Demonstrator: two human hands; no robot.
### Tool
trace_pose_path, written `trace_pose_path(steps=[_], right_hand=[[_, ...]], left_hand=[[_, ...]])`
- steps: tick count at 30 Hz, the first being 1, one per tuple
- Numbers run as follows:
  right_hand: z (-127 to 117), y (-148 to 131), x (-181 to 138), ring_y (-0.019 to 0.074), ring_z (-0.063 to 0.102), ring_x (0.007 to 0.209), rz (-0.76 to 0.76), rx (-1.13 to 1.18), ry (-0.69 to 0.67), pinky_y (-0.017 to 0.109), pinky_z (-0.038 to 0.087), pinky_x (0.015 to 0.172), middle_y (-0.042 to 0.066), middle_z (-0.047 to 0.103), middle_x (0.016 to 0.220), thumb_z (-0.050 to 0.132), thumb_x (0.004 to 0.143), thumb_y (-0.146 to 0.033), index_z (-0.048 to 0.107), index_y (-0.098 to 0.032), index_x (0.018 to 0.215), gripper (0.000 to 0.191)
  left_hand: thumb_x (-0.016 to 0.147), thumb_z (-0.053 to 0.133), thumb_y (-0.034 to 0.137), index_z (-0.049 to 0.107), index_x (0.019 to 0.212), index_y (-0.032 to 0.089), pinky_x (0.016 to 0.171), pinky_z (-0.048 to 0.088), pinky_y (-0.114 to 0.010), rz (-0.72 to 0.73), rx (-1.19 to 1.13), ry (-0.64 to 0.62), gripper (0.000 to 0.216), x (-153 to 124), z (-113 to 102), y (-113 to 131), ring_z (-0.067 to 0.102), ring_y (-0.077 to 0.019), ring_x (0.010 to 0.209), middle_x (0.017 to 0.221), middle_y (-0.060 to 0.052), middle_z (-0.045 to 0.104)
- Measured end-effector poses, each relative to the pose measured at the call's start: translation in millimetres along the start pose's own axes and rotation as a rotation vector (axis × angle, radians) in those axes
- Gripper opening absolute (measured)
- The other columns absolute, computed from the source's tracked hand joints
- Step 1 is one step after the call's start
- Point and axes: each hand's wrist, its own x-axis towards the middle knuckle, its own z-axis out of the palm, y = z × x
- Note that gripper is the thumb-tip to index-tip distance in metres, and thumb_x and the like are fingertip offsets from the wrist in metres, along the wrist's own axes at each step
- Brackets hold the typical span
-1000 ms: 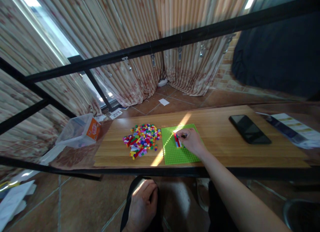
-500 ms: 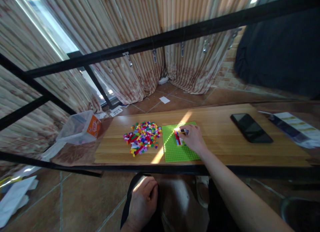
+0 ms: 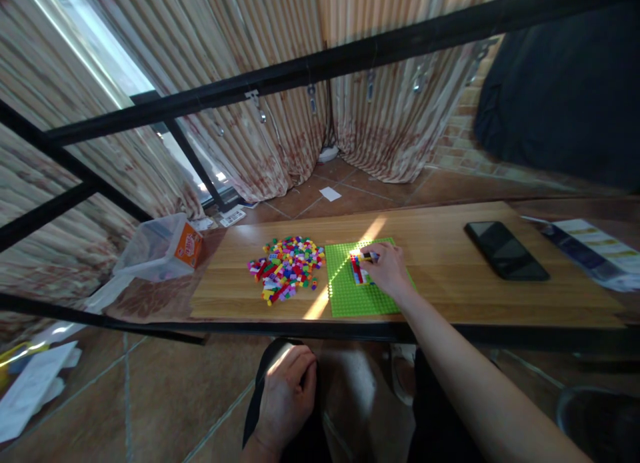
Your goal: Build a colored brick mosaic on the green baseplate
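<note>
My right hand (image 3: 389,268) reaches over a green studded baseplate (image 3: 345,303) on the bench. Its fingers are pinched on a small dark-and-yellow building brick (image 3: 369,256), partly covered by the fingertips. Just under and left of those fingers, a cluster of red, white and blue bricks (image 3: 357,270) sits on the plate; the hand hides its right side. Left of the plate lies a loose heap of small coloured bricks (image 3: 290,266). My left hand (image 3: 289,393) rests on my knee, its fingers curled closed, with nothing seen in them.
A black phone (image 3: 505,250) lies on the right of the wooden bench (image 3: 450,250). Printed sheets (image 3: 600,246) are past its right end. A clear plastic box (image 3: 155,250) with an orange label stands off the left end. A black metal bar (image 3: 300,80) crosses beyond the bench.
The camera view has shifted slightly. My right hand stays at the same brick cluster with its fingers still pinched, and my left hand remains on my knee.
</note>
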Motion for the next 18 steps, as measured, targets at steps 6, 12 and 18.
trace_pose_path(steps=[6, 12, 18], right_hand=[[-1, 6, 2, 0.0250, 0.061, 0.096, -0.050, -0.011, -0.022, 0.045, 0.040, 0.093, 0.008, 0.071, 0.092, 0.064, 0.071, -0.016, 0.075, -0.019, 0.085, 0.018], [-8, -6, -5, 0.0253, 0.061, 0.092, -0.223, -0.034, -0.003, 0.044, 0.043, 0.090, 0.009, 0.073, 0.091, 0.059, 0.085, -0.022, 0.075, -0.020, 0.086, 0.016], [14, -47, -27, 0.0225, 0.057, 0.092, -0.563, -0.056, -0.240, 0.035, 0.043, 0.087, 0.008, 0.071, 0.091, 0.048, 0.093, -0.015, 0.075, -0.021, 0.098, 0.028]], left_hand=[[0.089, 0.053, 0.013, 0.067, 0.090, 0.021, 0.076, 0.055, -0.029, -0.020, -0.012, -0.012, 0.016, -1, -4, 2, 0.064, -0.0156, 0.082, 0.090, -0.003, 0.068], [0.089, 0.050, 0.012, 0.066, 0.089, 0.020, 0.075, 0.053, -0.029, -0.043, -0.032, -0.044, 0.018, -1, -4, 2, 0.063, -0.0162, 0.082, 0.088, -0.004, 0.067], [0.089, 0.051, 0.012, 0.066, 0.092, 0.021, 0.078, 0.053, -0.030, -0.051, -0.048, -0.080, 0.018, -2, -1, 0, 0.064, -0.0173, 0.088, 0.095, -0.005, 0.067]])
